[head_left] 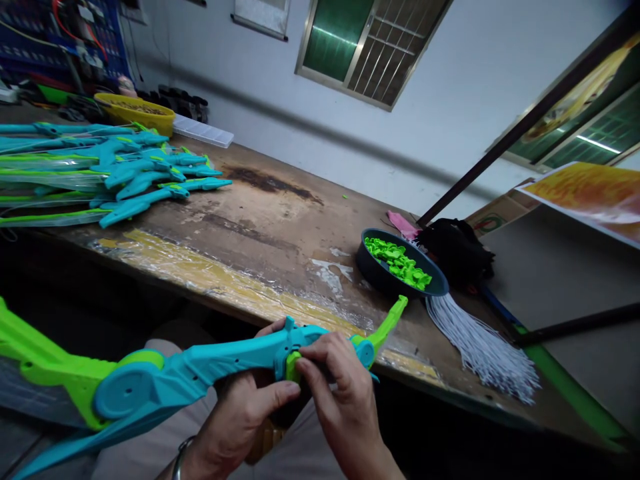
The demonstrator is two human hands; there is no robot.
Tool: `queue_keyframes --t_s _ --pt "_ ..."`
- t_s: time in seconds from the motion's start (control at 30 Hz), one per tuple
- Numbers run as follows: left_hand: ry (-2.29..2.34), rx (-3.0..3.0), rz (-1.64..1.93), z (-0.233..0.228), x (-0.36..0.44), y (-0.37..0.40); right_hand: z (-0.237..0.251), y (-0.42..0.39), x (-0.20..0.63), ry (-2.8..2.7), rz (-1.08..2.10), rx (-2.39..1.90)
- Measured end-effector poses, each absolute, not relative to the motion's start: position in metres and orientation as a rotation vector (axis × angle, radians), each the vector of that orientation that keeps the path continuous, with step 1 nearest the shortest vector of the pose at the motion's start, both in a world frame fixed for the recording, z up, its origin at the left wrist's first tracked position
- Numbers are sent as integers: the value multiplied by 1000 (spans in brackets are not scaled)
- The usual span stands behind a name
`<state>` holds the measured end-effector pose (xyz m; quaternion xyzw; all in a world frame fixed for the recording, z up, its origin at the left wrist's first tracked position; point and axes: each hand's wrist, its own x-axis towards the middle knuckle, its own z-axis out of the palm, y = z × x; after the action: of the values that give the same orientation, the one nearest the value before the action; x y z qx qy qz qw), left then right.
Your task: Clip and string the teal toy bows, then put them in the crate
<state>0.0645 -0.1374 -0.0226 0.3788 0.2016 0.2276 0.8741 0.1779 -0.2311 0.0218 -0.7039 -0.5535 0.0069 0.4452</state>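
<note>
Two hands, one toy bow (215, 363) in front of one table (280, 233). Left hand (245, 407) fingers wrap the bow's middle; right hand (347, 390) fingers pinch one small green piece (293, 367) there. One dark bowl (371, 272), one cord bundle (487, 350), one yellow basin (163, 125); piled bows (131, 205), overlapped, can't count.

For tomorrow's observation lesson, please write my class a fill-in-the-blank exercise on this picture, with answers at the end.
The right hand touches a small part coloured ____ at the long blue body.
The metal band is on the person's ____ wrist.
The bowl behind the blue-and-green pile is coloured ____.
In the picture, the dark pan stands to the ____ of that pile.

Answers: green; left; yellow; right
</note>
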Motion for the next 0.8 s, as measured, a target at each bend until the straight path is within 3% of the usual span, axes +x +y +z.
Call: queue_keyframes --t_s 0.33,0.57,0.8 --pt "438 1193 550 -24 56 -130 60 -224 209 -1791 -33 -1898" --pt "545 1404 414 -21 52 -135 74 -219 217 -1873 381 -1913" --pt "829 1405 526 -39 48 -153 73 -230 201 -1750 460 -2083"
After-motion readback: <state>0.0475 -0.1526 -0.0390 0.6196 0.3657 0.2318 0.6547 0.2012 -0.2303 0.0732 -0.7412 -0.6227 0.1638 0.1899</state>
